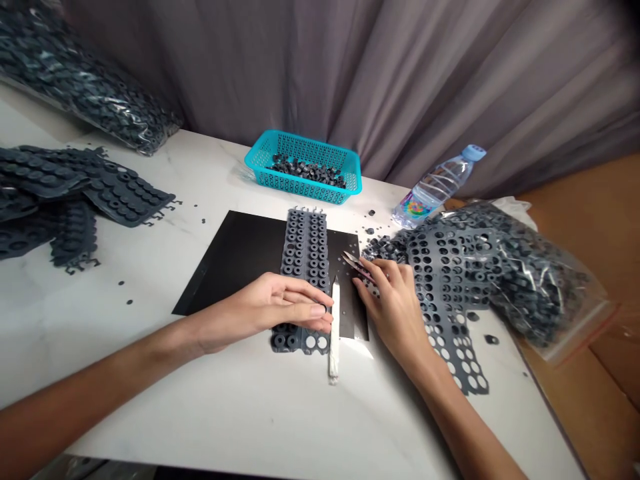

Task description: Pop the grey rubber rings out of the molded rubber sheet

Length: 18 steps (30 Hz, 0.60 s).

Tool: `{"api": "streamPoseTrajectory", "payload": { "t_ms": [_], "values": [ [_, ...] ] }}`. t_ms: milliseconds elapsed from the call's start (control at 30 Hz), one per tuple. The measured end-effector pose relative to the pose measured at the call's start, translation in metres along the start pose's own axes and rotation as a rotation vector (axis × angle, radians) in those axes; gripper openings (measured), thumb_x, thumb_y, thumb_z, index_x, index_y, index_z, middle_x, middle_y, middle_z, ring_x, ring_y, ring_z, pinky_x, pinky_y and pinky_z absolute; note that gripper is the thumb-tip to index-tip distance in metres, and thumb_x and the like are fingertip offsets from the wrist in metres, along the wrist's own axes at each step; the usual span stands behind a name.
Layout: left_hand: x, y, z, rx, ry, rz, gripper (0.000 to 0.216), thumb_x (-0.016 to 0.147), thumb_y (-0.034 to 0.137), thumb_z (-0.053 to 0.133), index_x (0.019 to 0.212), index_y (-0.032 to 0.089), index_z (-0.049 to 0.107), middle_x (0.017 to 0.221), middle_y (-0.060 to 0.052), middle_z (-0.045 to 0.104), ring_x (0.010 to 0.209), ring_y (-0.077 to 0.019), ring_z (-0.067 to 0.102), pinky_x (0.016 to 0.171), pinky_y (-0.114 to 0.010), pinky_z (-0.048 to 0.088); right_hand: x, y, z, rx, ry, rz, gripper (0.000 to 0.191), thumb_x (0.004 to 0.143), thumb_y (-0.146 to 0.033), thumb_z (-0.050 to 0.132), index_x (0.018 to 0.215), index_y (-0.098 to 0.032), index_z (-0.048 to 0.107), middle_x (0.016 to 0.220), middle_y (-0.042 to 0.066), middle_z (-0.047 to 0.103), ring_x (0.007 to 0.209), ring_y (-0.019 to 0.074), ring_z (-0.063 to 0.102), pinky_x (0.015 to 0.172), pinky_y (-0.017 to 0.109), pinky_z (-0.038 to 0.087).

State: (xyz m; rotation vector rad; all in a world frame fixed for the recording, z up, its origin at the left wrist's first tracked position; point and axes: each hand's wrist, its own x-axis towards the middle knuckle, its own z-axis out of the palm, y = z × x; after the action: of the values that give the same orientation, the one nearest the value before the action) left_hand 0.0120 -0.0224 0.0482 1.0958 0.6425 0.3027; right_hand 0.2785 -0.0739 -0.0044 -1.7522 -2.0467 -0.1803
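Observation:
A dark grey rubber sheet of round studs (306,247) lies on a black mat (235,260). My left hand (280,303) is over the lower part of this sheet, its fingers stretched out to the right; I cannot tell whether the fingertips touch it. Two white holes show at the sheet's bottom right. Just beside the left fingertips lies a white-wrapped tool with a pointed dark tip (335,333). My right hand (393,300) is closed around a pair of tweezers (357,265), whose tips point up and left over the mat's right edge.
A turquoise basket (305,190) with small rubber pieces stands at the back. To the right are a punched-out rubber sheet (440,280), a bag of rubber pieces (540,280) and a water bottle (440,183). More rubber sheets (125,190) and a full bag (85,87) are left.

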Motion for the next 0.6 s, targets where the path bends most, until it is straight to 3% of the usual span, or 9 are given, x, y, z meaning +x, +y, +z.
{"api": "streamPoseTrajectory", "payload": {
  "t_ms": [167, 400, 533, 600],
  "values": [
    [0.003, -0.005, 0.001, 0.035, 0.049, 0.056, 0.029, 0.092, 0.03, 0.079, 0.116, 0.015, 0.075, 0.113, -0.011, 0.082, 0.105, -0.0222, 0.079, 0.098, -0.029, 0.06, 0.003, 0.007, 0.004, -0.004, 0.0, -0.008, 0.026, 0.107, -0.03, 0.052, 0.126, -0.021, 0.066, 0.115, 0.014, 0.066, 0.105, 0.0329, 0.054, 0.09, 0.049, 0.054],
    [0.003, -0.007, 0.003, 0.069, 0.075, 0.121, 0.023, 0.092, 0.029, 0.078, 0.112, 0.016, 0.077, 0.106, -0.008, 0.083, 0.101, -0.0193, 0.08, 0.096, -0.026, 0.062, 0.011, 0.011, 0.007, -0.07, 0.039, -0.001, 0.027, 0.11, -0.025, 0.04, 0.116, -0.019, 0.065, 0.107, 0.015, 0.065, 0.1, 0.0308, 0.054, 0.088, 0.047, 0.051],
    [0.0, -0.007, 0.007, 0.085, 0.114, 0.162, 0.022, 0.094, 0.028, 0.077, 0.112, 0.017, 0.077, 0.105, -0.006, 0.083, 0.101, -0.0188, 0.08, 0.096, -0.025, 0.062, 0.015, 0.001, -0.009, 0.167, 0.225, 0.06, 0.02, 0.11, -0.025, 0.041, 0.108, -0.021, 0.061, 0.105, 0.012, 0.064, 0.099, 0.0269, 0.058, 0.091, 0.045, 0.048],
    [-0.001, -0.007, 0.01, 0.109, 0.144, 0.191, 0.022, 0.094, 0.029, 0.077, 0.113, 0.018, 0.077, 0.108, -0.006, 0.083, 0.102, -0.0187, 0.079, 0.096, -0.024, 0.062, 0.012, -0.009, -0.019, 0.376, 0.258, 0.127, 0.018, 0.11, -0.026, 0.042, 0.105, -0.021, 0.059, 0.099, 0.009, 0.064, 0.088, 0.0219, 0.061, 0.082, 0.038, 0.05]
  ]
}}
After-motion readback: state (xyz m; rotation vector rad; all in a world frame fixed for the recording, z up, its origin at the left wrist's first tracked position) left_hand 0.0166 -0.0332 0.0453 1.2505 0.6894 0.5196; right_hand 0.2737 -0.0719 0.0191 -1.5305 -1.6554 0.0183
